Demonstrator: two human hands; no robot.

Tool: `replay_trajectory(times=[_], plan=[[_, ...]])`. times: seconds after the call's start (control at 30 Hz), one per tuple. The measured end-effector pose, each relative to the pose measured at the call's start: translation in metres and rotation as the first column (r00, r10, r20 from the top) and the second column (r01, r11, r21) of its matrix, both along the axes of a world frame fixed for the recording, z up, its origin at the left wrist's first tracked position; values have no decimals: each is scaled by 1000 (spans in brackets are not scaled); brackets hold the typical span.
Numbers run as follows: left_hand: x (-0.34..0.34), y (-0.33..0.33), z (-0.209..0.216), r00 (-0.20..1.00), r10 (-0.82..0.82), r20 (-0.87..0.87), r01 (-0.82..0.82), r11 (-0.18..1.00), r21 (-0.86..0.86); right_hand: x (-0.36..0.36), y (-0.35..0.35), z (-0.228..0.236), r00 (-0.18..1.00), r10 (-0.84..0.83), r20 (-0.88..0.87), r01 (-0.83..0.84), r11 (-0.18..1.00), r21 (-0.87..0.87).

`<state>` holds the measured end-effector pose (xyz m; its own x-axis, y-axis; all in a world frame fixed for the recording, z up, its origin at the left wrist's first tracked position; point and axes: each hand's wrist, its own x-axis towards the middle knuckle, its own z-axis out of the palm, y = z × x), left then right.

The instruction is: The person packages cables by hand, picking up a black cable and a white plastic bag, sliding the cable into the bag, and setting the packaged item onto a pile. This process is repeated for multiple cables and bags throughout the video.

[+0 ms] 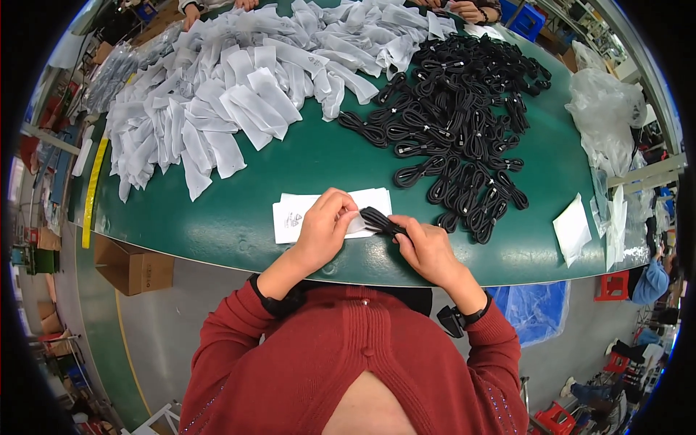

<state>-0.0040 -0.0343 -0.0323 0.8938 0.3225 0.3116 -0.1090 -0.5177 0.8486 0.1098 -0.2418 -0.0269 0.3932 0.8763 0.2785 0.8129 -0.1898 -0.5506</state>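
Observation:
In my right hand [429, 250] I grip a coiled black cable [382, 221], its left end pointing at my other hand. My left hand [324, 226] pinches the edge of a white plastic bag [357, 223], right beside the cable's end. Whether the cable's tip is inside the bag's mouth I cannot tell. Beneath both lies a small stack of flat white bags [288, 217] with dark print, near the table's front edge.
A big pile of filled white bags [254, 101] covers the green table's [290, 163] far left. Bundled black cables [464, 109] heap up at the right. Clear plastic [605, 109] and a white packet [573, 230] lie far right. Other people's hands [467, 10] show across the table.

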Motion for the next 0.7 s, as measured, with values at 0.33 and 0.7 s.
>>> replay_trajectory(times=[0.33,0.7], plan=[[2,10,24,983,-131,128,99,969,226,-1,16,8,876,-31,-482,91,991,100],[14,60,53,983,-82,163,143,903,-405,18,79,36,807,166,-566,82,918,387]])
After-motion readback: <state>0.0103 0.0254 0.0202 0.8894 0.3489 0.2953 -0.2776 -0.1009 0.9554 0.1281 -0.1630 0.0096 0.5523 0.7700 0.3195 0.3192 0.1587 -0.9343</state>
